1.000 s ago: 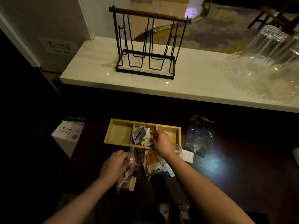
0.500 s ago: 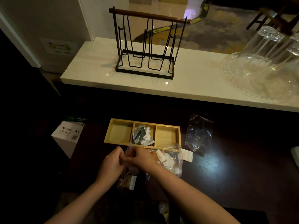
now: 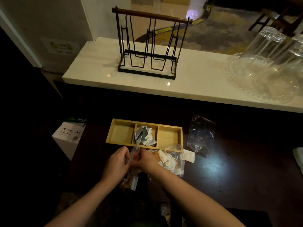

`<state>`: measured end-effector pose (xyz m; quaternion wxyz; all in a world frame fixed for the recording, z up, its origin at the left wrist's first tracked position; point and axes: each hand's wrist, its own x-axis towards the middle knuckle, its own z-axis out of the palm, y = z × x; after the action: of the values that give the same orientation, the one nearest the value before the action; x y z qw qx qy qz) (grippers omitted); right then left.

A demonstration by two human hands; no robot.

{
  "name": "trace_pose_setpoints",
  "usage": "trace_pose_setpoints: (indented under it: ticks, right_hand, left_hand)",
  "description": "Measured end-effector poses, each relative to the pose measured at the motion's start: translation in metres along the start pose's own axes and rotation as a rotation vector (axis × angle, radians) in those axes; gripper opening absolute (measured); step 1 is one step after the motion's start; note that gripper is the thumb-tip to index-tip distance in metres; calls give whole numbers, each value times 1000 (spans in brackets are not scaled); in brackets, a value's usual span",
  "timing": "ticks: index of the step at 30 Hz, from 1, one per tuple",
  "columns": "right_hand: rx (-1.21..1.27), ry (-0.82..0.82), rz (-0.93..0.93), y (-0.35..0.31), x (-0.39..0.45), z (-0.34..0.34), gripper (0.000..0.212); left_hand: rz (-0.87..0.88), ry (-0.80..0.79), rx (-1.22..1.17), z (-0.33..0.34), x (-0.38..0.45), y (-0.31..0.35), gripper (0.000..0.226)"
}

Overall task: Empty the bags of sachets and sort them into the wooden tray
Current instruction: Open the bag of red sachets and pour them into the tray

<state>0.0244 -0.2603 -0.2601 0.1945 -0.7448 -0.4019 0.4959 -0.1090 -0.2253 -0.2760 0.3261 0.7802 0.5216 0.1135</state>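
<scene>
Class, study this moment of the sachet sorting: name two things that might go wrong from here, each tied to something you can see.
1. Both hands, left hand and right hand, pull at the small clear bag near the table's front edge; sachets may spill out.
2. The second full bag leans against the wooden tray, where only the middle compartment holds sachets; types could get mixed.

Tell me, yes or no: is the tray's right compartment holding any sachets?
No: the wooden tray's right compartment shows bare wood; only the middle one holds sachets.
</scene>
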Motion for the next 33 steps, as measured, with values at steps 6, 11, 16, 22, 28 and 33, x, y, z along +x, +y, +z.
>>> trace_pose_setpoints:
  ticks: [6,11,16,22,28,33]
  right_hand:
    - [272,-102,86,7,-2,-11,21]
    - [570,-77,161,14,-8,-37,18]
    - [489,-38,147,20,-10,-35,17]
    - [291,-18,53,16,-3,-20,26]
    - [186,43,-7,15,-1,-11,26]
    - [108,63,-40,18,-3,-13,19]
  left_hand:
    - [41,-2,34,-1,2,-1,36]
    - [110,-64,102,2,1,-10,30]
    - [96,-241,44,4,0,-2,30]
    - [-307,-170,-389,-3,18,19,29]
    - [-402,-207,-182,-4,29,32,33]
    - [-515,-324,-399,-8,28,30,20]
